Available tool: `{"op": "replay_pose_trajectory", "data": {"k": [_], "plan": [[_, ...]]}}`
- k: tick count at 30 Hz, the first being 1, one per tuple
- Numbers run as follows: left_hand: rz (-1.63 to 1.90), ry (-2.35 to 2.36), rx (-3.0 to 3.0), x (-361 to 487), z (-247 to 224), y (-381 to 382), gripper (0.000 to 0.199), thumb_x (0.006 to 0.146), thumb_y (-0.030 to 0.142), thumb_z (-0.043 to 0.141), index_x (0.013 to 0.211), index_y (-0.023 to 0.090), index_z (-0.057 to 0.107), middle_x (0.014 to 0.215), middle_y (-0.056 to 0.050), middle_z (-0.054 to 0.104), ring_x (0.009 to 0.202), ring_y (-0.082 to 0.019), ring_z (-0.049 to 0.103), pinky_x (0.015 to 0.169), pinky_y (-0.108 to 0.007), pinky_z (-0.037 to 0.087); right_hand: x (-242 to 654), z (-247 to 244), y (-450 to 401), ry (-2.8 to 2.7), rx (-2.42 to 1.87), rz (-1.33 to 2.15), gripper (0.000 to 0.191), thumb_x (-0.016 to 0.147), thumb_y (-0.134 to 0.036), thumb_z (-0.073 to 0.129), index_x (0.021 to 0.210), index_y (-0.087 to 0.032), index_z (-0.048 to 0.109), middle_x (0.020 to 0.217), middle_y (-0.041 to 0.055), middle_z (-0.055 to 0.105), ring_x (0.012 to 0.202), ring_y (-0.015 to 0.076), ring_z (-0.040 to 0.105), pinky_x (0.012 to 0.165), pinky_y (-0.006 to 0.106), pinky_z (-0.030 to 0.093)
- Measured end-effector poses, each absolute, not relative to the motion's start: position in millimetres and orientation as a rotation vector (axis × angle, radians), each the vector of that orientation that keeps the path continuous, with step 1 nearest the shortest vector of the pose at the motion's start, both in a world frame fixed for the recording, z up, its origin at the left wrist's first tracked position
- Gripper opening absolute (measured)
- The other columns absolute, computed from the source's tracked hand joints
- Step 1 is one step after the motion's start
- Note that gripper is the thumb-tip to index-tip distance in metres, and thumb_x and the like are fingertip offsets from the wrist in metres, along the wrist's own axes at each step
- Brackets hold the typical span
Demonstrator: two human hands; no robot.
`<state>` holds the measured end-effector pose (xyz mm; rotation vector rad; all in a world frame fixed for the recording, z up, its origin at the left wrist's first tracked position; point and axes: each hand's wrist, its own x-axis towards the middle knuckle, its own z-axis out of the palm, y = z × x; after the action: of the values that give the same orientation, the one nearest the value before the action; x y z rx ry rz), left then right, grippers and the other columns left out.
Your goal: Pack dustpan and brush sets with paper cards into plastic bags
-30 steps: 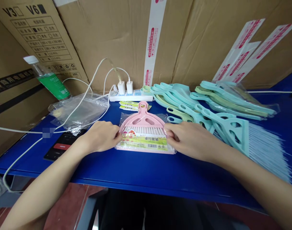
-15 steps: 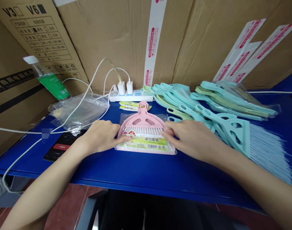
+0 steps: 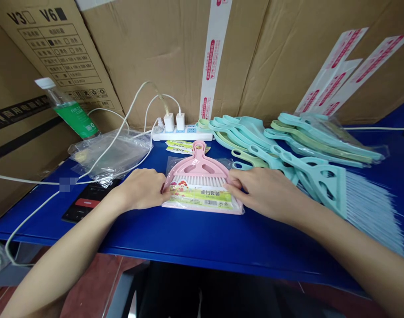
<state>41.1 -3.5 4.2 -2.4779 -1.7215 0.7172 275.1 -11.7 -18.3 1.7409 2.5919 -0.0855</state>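
Observation:
A pink dustpan-and-brush set [image 3: 202, 167] in a clear bag lies flat on the blue table, its handle pointing to the back. Across its front part runs a green and white label card [image 3: 205, 194] with red mushrooms. My left hand [image 3: 144, 187] pinches the left edge of the bagged set between thumb and fingers. On the right edge, my right hand [image 3: 254, 187] is closed in the same way, its thumb over the end of the label.
Teal and green dustpans [image 3: 248, 132] and brushes [image 3: 324, 181] are piled at the right. Behind are a white power strip [image 3: 188, 132] and label cards [image 3: 178, 146]. Plastic bags [image 3: 112, 152], a phone [image 3: 85, 203], a bottle [image 3: 76, 117] and white cables are at left.
My left thumb has drawn back left from the label to the edge of the set, showing more of the mushroom print. My right hand has hardly moved.

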Motion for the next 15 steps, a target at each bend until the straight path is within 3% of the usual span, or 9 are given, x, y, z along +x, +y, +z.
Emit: {"op": "replay_pose_trajectory", "data": {"k": [8, 15], "plan": [[0.693, -1.708, -2.521, 36.8, 2.8, 0.1, 0.039, 0.088, 0.039, 0.038, 0.081, 0.019, 0.071, 0.081, -0.012, 0.075, 0.086, -0.029, 0.07, 0.073, -0.037, 0.048, 276.4, -19.4, -12.6, 2.635, 1.696, -0.136, 0.016, 0.076, -0.015, 0.045, 0.064, -0.022, 0.038, 0.057, -0.0017, 0.052, 0.051, 0.0124, 0.043, 0.051, 0.028, 0.017], [0.693, -1.667, -2.558, 36.0, 3.5, 0.9, 0.036, 0.088, 0.036, 0.04, 0.078, 0.019, 0.071, 0.079, -0.011, 0.074, 0.085, -0.029, 0.07, 0.071, -0.036, 0.048, 273.1, -14.7, -14.5, 2.639, 1.64, -0.153, 0.023, 0.076, -0.008, 0.048, 0.063, -0.022, 0.035, 0.056, -0.003, 0.052, 0.052, 0.0131, 0.043, 0.051, 0.028, 0.017]]}}
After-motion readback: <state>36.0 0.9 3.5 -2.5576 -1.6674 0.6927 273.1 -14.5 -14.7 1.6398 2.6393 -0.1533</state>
